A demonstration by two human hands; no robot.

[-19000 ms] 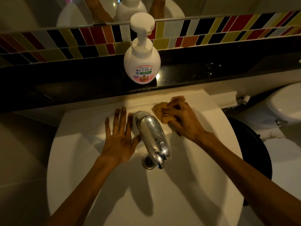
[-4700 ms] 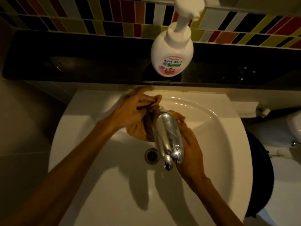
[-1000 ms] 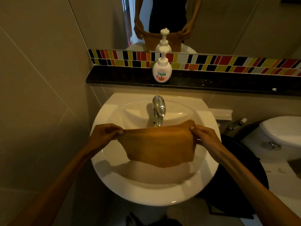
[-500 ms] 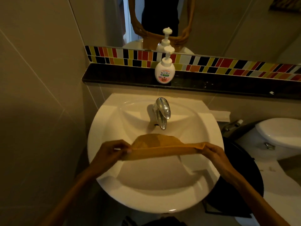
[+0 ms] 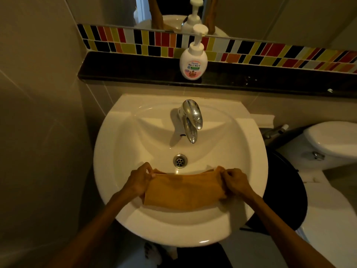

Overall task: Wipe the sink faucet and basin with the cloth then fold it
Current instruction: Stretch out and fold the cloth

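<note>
An orange-brown cloth (image 5: 183, 189), folded into a wide band, hangs over the near half of the white basin (image 5: 119, 136). My left hand (image 5: 140, 179) pinches its left end and my right hand (image 5: 234, 181) pinches its right end, holding it stretched between them. The chrome faucet (image 5: 192, 118) stands at the back of the basin, well beyond the cloth, with the round drain (image 5: 180, 160) just past the cloth's far edge.
A white soap pump bottle (image 5: 193, 62) stands on the dark ledge (image 5: 125, 68) behind the basin, under a strip of coloured tiles and a mirror. A black bin (image 5: 284, 190) and a white toilet (image 5: 332, 140) are on the right. A tiled wall is close on the left.
The cloth went from hanging open between my hands to folded over into a narrower band. Both hands dropped lower and nearer the basin's front, and the drain now shows.
</note>
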